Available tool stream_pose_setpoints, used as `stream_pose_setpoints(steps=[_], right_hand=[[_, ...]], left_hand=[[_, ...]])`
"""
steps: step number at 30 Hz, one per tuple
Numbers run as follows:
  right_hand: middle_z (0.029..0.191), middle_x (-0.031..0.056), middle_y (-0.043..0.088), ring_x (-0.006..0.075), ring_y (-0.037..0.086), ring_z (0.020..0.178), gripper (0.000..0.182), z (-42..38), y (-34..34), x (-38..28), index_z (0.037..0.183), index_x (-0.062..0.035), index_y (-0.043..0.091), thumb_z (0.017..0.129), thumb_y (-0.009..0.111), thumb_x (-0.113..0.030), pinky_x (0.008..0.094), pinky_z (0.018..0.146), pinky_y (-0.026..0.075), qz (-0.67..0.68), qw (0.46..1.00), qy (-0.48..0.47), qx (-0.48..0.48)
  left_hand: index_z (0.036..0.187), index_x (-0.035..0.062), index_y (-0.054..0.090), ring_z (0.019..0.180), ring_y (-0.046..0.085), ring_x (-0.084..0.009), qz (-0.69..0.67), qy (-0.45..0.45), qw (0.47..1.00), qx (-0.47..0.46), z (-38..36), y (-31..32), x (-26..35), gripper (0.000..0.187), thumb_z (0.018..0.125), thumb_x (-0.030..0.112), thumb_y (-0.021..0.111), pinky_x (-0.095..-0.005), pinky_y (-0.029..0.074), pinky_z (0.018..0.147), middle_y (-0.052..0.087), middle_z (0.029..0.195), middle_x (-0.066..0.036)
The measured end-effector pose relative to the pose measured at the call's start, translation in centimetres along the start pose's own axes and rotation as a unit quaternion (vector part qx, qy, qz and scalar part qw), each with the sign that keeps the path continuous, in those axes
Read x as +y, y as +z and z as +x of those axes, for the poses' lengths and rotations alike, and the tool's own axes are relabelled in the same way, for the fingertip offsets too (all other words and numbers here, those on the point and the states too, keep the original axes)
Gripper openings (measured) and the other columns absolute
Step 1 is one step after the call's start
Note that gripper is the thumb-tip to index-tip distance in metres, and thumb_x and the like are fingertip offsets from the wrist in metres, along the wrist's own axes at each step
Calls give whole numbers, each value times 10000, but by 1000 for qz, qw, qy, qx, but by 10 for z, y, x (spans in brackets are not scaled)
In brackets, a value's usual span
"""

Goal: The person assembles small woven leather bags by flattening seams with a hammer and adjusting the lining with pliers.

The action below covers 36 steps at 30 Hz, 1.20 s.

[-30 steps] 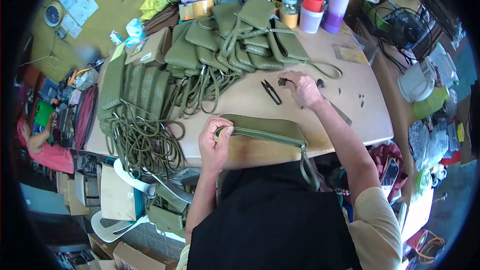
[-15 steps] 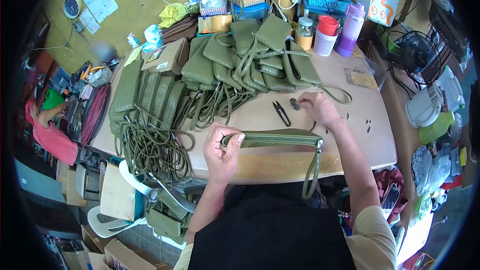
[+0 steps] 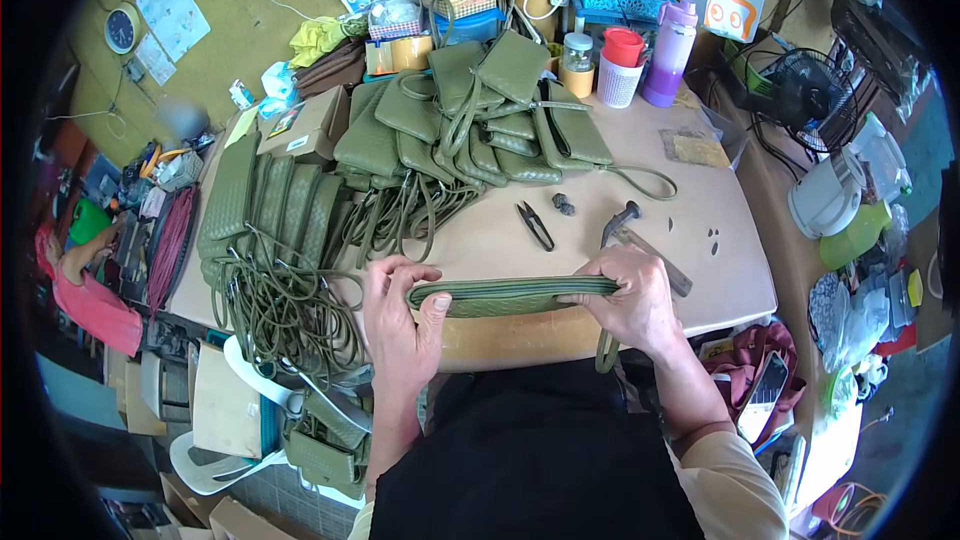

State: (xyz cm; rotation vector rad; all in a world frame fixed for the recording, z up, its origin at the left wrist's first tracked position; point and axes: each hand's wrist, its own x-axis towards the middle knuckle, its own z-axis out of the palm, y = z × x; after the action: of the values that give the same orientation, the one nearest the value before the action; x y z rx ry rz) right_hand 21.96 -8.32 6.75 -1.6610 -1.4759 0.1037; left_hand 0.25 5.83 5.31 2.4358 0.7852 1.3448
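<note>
An olive green zippered pouch [image 3: 510,297] is held level at the table's front edge, its zipper side facing up. My left hand [image 3: 402,318] grips the left end, thumb on the near side. Around the right end, my right hand [image 3: 637,302] is closed, hiding that corner; a strap loop [image 3: 606,350] hangs below it. Just beyond the right hand lies a hammer [image 3: 652,255] with a wooden handle, partly covered by the hand. Black thread snips [image 3: 535,226] and a small dark lump [image 3: 563,204] rest farther back on the table.
Many similar pouches [image 3: 470,125] are piled at the back, and a stack of pouches with tangled straps [image 3: 290,310] sits at left. A purple bottle [image 3: 669,55], a red-lidded cup [image 3: 620,67] and a jar [image 3: 577,64] stand behind. A person in pink [image 3: 95,300] is at far left.
My right hand has moved from beside the dark lump to the pouch's right end and closed on it. The hammer now shows. The whole view has shifted slightly.
</note>
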Motion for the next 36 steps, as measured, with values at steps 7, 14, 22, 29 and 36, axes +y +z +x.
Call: stream_pose_setpoints(steps=[7,14,22,29,36], right_hand=[[684,97,642,280,614,630,189,-3,5,10,709,-37,673,655,824,-137,360,615,472,-11,999,25,42],[662,100,638,260,604,598,187,-7,8,11,695,-21,668,652,827,-109,349,602,462,24,997,75,10],[649,112,641,266,602,570,165,-4,5,1,707,-14,672,664,815,-84,345,570,463,23,993,116,-26],[1111,118,671,293,615,1059,323,-31,4,25,1024,-38,680,786,733,-250,470,941,420,-152,975,-132,-93],[1456,216,383,344,334,1382,803,-53,92,42,1366,9,443,816,637,-543,507,1134,243,-196,964,-40,-173]], left_hand=[[826,-13,644,549,459,-95,-233,-263,930,-111,-20,1,-4,292,797,244,780,-259,385,526,574,668,-18],[927,-30,700,627,507,-52,-351,-240,898,-117,-20,8,-2,196,818,120,763,-215,387,555,643,750,-14],[939,-41,693,729,587,-81,-391,-301,860,-132,-21,5,-4,196,833,115,744,-227,460,659,680,821,-65],[943,2,712,896,669,-219,-228,-159,928,-248,-40,4,-29,193,833,161,708,-299,503,767,692,913,-133],[1308,54,522,1347,381,-343,92,-23,958,-272,-74,67,-23,447,897,217,585,-578,211,1111,398,1471,-136]])
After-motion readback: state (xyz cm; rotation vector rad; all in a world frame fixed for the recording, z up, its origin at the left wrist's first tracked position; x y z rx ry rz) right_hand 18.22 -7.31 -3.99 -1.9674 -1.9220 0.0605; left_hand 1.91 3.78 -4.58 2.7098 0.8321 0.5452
